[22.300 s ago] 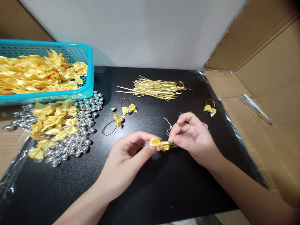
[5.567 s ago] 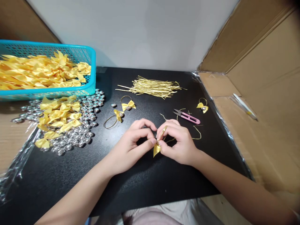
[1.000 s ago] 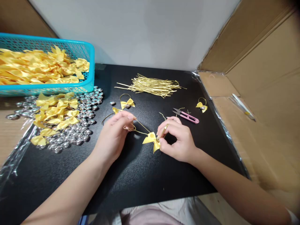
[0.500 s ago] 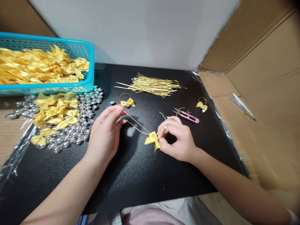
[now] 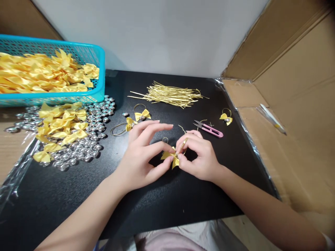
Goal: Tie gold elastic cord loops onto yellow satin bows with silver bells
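In the middle of the black table, my right hand [image 5: 197, 153] pinches a yellow ribbon bow [image 5: 176, 162] at its knot. A gold ring [image 5: 184, 142] shows between the thumb and fingers of that hand. My left hand [image 5: 146, 153] reaches the bow from the left, thumb and index fingertip closed at its centre, the other fingers spread above. A thin curled gold tie [image 5: 165, 139] rises just behind the bow. The exact spot where the left fingertips grip is partly hidden.
A turquoise basket [image 5: 102, 69] of yellow bows stands at the back left, before it loose bows [image 5: 62, 122] and silver beads [image 5: 78, 150]. Gold ties [image 5: 172, 94] lie at the back. Pink thread snips [image 5: 209, 129] are beyond my right hand. Finished bow rings [image 5: 142, 114] lie about.
My left hand has moved right, from drawing the gold tie's ends out leftward to the bow itself. A bow ring it had covered now shows on the table. The right hand has stayed put.
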A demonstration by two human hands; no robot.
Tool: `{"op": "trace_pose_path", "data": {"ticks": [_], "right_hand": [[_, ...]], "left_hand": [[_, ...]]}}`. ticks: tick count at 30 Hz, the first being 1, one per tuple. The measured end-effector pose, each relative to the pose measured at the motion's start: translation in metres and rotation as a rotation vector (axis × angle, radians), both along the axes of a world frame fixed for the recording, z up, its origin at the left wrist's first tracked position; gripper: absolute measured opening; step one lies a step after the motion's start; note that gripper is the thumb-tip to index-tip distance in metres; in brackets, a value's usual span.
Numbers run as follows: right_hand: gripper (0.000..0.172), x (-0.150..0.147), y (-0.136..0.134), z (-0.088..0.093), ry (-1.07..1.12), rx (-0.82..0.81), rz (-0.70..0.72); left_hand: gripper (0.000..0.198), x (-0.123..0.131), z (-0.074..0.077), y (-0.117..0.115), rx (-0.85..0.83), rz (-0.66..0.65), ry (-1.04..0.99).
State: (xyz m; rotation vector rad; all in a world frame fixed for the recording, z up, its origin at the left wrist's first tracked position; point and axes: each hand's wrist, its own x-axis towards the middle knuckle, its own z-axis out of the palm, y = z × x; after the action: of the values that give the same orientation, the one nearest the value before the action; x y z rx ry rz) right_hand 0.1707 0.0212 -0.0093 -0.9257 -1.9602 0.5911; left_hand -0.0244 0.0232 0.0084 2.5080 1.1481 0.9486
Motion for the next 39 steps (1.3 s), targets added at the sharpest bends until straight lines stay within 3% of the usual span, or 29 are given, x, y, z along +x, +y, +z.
{"op": "trace_pose_path", "data": {"ticks": [6, 11, 18, 27, 39], "right_hand": [[0.012, 0.0011, 0.0007, 0.0006, 0.041, -0.033, 0.03], [0.011, 0.0013, 0.0006, 0.0023, 0.095, -0.062, 0.073], [0.012, 0.0006, 0.0001, 0.0036, 0.134, -0.086, 0.099], [0.005, 0.0036, 0.0008, 0.0045, 0.078, -0.048, 0.084], [0.017, 0.0026, -0.0003, 0.0069, -0.021, 0.06, 0.066]], "left_hand": [[0.008, -0.0008, -0.0009, 0.0016, -0.103, -0.076, -0.074], [0.008, 0.0001, 0.0, -0.0002, -0.281, -0.083, -0.162], [0.01, 0.0029, -0.0004, 0.0013, -0.397, -0.094, -0.237], [0.012, 0.0021, 0.0012, 0.0004, -0.434, -0.099, -0.227], [0.013, 0.0008, 0.0006, 0.0015, -0.479, -0.093, -0.228]]}}
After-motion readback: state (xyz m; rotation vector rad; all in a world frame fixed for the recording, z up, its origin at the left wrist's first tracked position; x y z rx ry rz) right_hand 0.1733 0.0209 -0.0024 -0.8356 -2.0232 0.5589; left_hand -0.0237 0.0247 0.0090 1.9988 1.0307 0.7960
